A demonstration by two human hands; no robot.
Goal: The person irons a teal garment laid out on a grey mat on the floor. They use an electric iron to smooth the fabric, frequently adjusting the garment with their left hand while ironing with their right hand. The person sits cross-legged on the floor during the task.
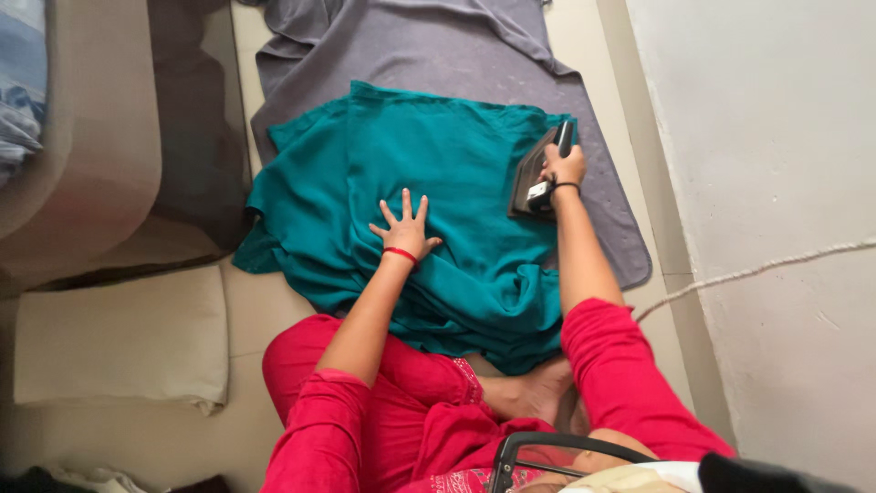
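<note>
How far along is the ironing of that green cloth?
Hard to say what is finished. The right hand holds the iron at the teal cloth's right edge; the left hand presses flat on its middle. The part bunched near the knees looks creased, probably not yet ironed.

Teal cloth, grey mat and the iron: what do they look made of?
Teal cloth: thin woven fabric, matte, draping in soft folds. Grey mat: thicker cloth, perhaps a blanket, dull, loosely wrinkled. Iron, gripped by the right hand: dark, hard body, probably plastic; soleplate hidden. Left hand lies flat on the teal cloth.
</note>
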